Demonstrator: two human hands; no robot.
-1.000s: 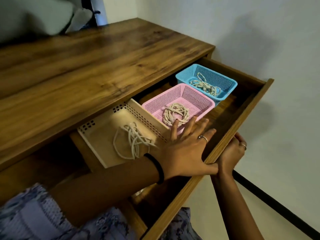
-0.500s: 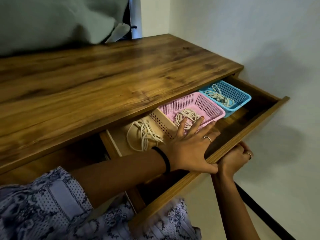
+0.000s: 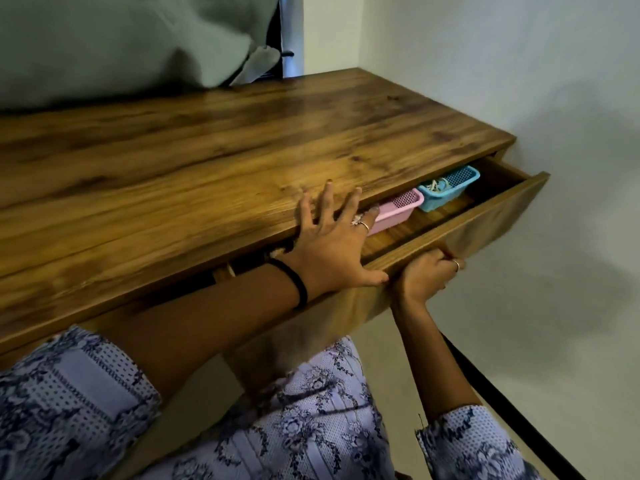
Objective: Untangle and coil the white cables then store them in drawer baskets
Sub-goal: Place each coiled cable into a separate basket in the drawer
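wooden drawer (image 3: 491,216) front gripped underneath by right hand (image 3: 424,277); left hand (image 3: 332,244) spread flat above.

The drawer (image 3: 460,233) of dark wood stands only partly open under the tabletop (image 3: 221,174), its front slanting out to the right. Inside, a pink basket (image 3: 398,211) with perforated walls sits upright, mostly hidden under the tabletop edge. Just beside it on the far right, touching or nearly so, a blue basket (image 3: 450,190) holds a coiled white cable (image 3: 437,185), only partly visible.
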